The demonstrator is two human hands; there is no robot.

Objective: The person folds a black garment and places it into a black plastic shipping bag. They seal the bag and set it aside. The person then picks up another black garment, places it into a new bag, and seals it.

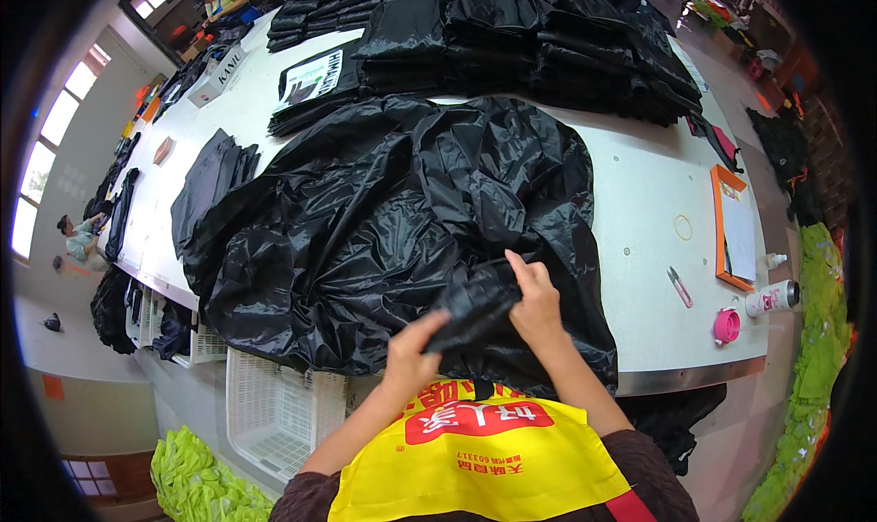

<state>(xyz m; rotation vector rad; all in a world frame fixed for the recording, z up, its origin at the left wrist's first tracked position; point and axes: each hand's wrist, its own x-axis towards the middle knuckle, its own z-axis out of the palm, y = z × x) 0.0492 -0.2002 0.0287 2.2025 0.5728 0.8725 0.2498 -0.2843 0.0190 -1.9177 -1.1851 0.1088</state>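
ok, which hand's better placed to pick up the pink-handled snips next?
Right, probably: the right hand is nearer the snips, which lie right of the black fabric; the left hand is farther away.

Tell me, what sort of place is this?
Probably a garment or textile workshop: stacks of folded black items line the far side of a big white table, a large piece of shiny black material is spread before the worker, and small snips lie to the right.

One bare left hand point(411, 356), slightly blurred, curled; one bare right hand point(537, 310), one digit extended; two bare forearms point(585, 376) converge.
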